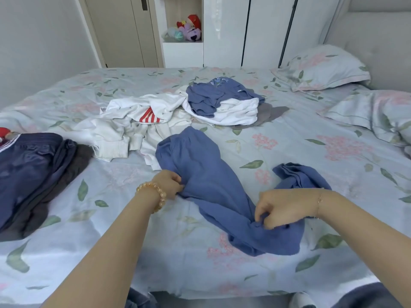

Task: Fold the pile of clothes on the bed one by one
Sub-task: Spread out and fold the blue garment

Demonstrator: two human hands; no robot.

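Head camera view looked down over a bed (289, 138) covered in a pale blue sheet printed with pink flowers and green leaves. Two bare forearms reached in from the bottom edge. A blue garment (211, 181) lay crumpled across the sheet just in front of the person, running diagonally from upper left to lower right, with another bunched part of it to the right, partly hidden behind the right wrist.

The left hand (169, 183), with a bracelet of amber beads (153, 194) on its wrist, had its fingers curled and pinched the garment's left edge. The right hand (280, 207), with a thin chain at the wrist, had its fingers bent down and pinched a fold of the blue cloth near the lower end.

Beyond the garment, toward the middle of the bed, sat the unfolded pile: white clothes (138, 123) with a patch of red and white stripes, and beside them on the right a blue top (220, 94) lying over white and grey pieces. At the left edge lay a dark navy garment (29, 170) on top of a grey one. Two pillows (322, 67) in the same floral fabric rested at the right. Against the far wall stood white wardrobe doors and an open shelf holding soft toys (189, 30).
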